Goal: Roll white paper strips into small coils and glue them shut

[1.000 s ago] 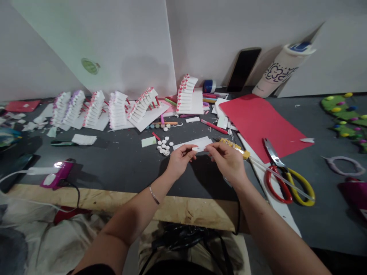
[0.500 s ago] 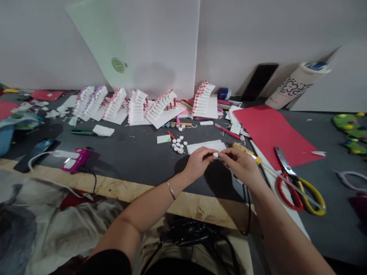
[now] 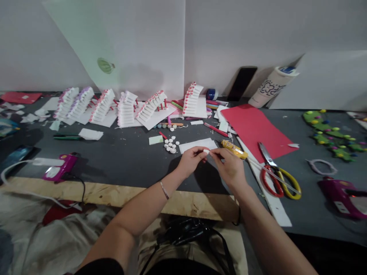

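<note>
My left hand is closed, pinching a small white piece that looks like a little roll or disc. My right hand has its fingertips pressed together at the right side of that same piece. Both hands are above the dark table, just in front of a white paper strip. To the left lies a cluster of several small white discs, with a pale green card beside it. A yellow glue gun rests right behind my right hand.
White stair-like paper models with red and purple tips stand along the back. At right are red paper, scissors and a tilted tumbler. A purple power block with a cable sits at left; another purple device lies far right.
The view has swung to the right, so the table's things appear farther left. My hands stay together at the white piece, with the fingers slightly shifted.
</note>
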Demonstrator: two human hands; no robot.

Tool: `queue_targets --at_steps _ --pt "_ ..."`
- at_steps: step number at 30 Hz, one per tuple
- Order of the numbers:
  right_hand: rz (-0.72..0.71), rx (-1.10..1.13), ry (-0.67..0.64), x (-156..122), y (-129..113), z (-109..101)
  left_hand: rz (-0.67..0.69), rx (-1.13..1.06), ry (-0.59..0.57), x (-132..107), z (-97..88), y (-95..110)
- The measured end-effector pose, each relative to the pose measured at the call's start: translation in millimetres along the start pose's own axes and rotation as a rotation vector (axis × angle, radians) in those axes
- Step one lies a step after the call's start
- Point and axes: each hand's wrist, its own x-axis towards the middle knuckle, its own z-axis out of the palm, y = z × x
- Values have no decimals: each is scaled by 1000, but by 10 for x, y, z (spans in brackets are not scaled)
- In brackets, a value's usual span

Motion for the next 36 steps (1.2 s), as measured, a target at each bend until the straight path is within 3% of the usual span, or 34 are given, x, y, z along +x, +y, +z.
queue_targets --at_steps 3,8,14,21,27,30,36 --pt "79 -113 13 -54 96 -140 51 60 11 15 -27 30" --pt "286 -481 -25 -263 348 -364 149 152 48 19 -43 57" --pt "495 -538 -96 -280 459 -291 131 163 63 0 -23 116" --pt "682 -306 -22 -253 566 -283 -66 -53 51 31 -36 121" --pt "725 350 182 -307 595 -265 -137 -196 60 48 -60 130" --pt "733 536 134 -299 542 -285 -146 -192 69 50 -62 145" --pt "702 688 83 -238 441 -453 -135 -157 74 60 -65 127"
